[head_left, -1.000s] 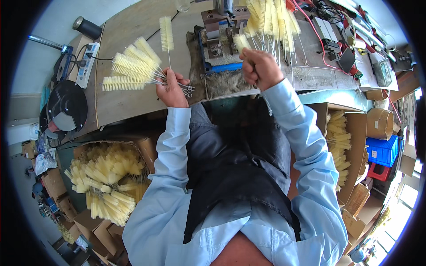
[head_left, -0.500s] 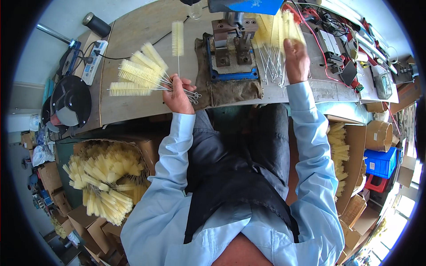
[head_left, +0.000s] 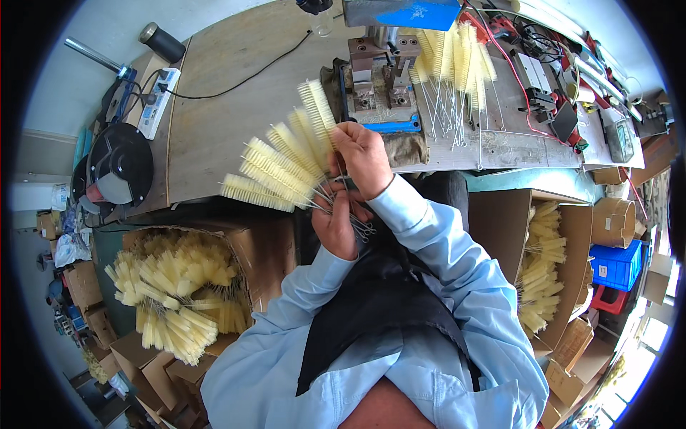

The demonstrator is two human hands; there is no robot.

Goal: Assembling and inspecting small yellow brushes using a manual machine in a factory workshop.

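My left hand is closed around the twisted wire stems of several pale yellow bristle brushes. Their bristle heads fan out to the upper left, and the wire loops stick out below the hand. Just above it, my right hand pinches another bristle brush near the lower end of its bristles. That brush's stem runs down to my left hand, and its lower end is hidden by the fingers. Both hands are at the bench's front edge, in front of the bench press.
More brushes lie on the bench right of the press. Cardboard boxes of brushes stand below, one at left and one at right. A black round disc, a power strip and a cable occupy the bench's left side.
My right hand has come left from the brush pile to my left hand and now pinches a brush there. My left hand has moved right and nearer my body with its fanned brushes.
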